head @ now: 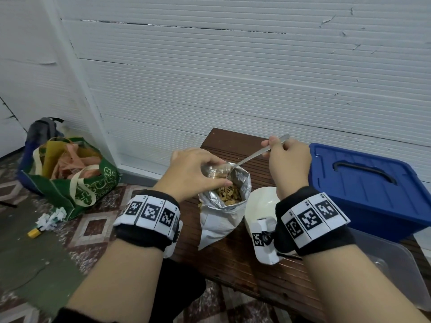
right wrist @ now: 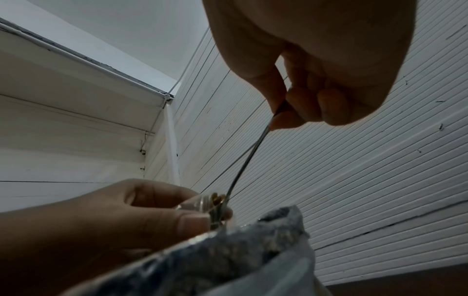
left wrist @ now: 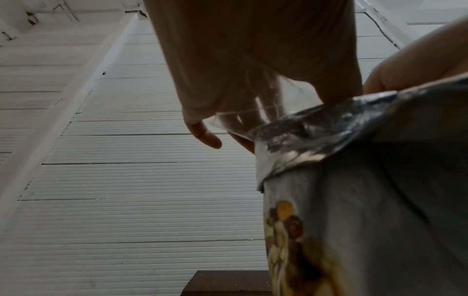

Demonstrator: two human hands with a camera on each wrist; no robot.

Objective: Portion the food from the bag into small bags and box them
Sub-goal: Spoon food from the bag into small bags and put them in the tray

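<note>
Both wrists sit low at six o'clock while my left hand (head: 193,170) pinches a small clear bag (head: 218,170) over the foil bag (head: 224,201) mid-worktop (head: 233,264), and my right hand (head: 288,159) grips a spoon (head: 256,153) at one o'clock.

From my remote station I recorded a green tote bag (head: 77,178) on the patterned tile floor (head: 93,227), left of the wooden bench (head: 235,262). It held orange and yellow fabric-like material. A grey backpack (head: 43,129) stood behind it against the white ribbed wall (head: 233,78). Crumpled white paper scraps (head: 52,219) lay just in front of the tote, with a small yellow object (head: 34,233) beside them; I could not identify it.
</note>
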